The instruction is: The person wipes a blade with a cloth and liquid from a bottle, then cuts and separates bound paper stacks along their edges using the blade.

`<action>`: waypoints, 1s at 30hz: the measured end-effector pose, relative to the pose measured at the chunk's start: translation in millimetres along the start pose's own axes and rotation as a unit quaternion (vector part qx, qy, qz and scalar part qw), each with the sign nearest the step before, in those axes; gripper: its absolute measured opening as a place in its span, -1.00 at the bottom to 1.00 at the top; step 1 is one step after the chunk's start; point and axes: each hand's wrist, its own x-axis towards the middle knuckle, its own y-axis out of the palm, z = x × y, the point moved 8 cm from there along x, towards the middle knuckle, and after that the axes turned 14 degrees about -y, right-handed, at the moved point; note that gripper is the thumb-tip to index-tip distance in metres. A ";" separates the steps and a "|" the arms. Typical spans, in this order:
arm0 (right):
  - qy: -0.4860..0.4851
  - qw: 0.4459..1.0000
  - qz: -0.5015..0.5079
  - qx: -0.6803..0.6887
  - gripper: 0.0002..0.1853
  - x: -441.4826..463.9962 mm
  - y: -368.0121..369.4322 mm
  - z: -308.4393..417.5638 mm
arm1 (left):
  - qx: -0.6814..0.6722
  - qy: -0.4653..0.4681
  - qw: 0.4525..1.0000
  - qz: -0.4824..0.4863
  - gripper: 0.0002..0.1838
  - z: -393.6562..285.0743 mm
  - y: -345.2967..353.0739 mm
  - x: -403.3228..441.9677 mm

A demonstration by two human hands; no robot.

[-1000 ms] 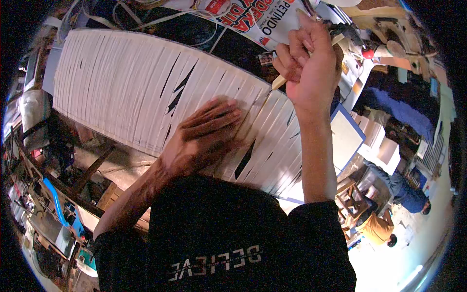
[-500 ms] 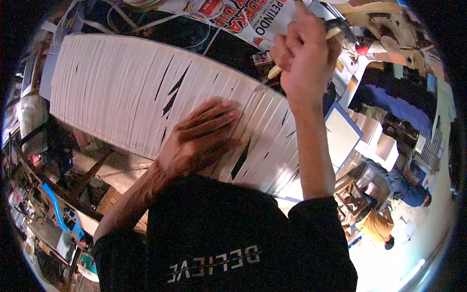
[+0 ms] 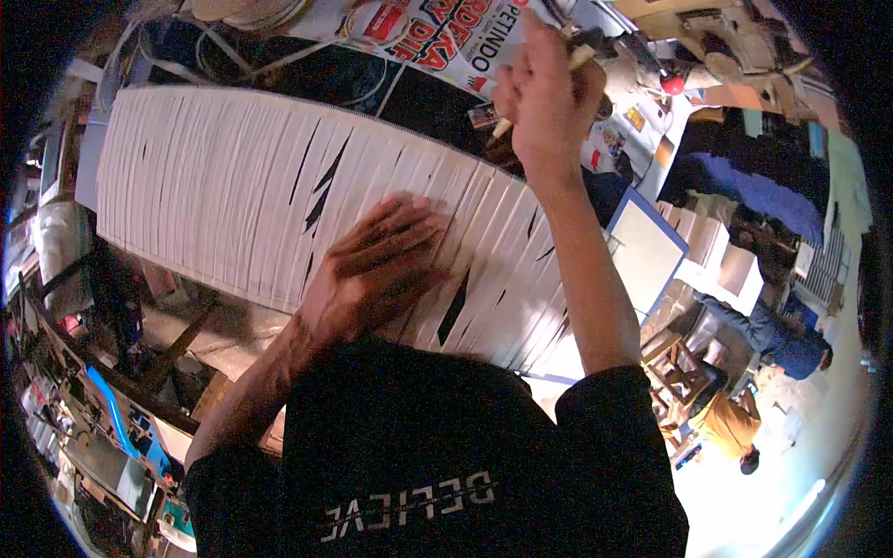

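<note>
A long row of white paper blocks (image 3: 223, 186), packed side by side with dark gaps between some, stretches across the view before me. My left hand (image 3: 381, 265) lies on it near the middle, fingers extended over the strips and holding nothing. Above the row's far right edge is my right hand (image 3: 553, 112), closed around a knife with a pale handle (image 3: 502, 127). The handle shows above and below the fist, its lower end pointing at the row. I cannot make out the blade clearly at this moment.
A printed banner (image 3: 465, 46) and pale looped straps (image 3: 223, 65) lie beyond the row. To the right is a blue-edged board (image 3: 648, 251). Two people, one in yellow (image 3: 730, 423) and one in dark blue (image 3: 791, 344), are farther off at the right.
My right hand has shifted slightly left and up with the knife, whose tip has drawn back from the row. My left hand stays on the paper blocks. The whole view has shifted a little.
</note>
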 end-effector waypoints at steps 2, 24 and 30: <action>-0.026 0.998 0.030 0.051 -0.65 8.2 8.3 26.4 | -0.009 -0.008 1.000 -0.021 -0.59 4.0 3.4 0.8; 0.078 0.986 0.089 0.115 -0.46 3.0 50.2 107.8 | 0.106 -0.016 0.989 0.102 -0.40 14.0 -5.6 -4.4; 0.171 0.972 0.089 0.137 -0.51 -17.3 53.1 52.1 | 0.095 -0.010 0.994 0.060 -0.38 13.4 -15.9 -0.1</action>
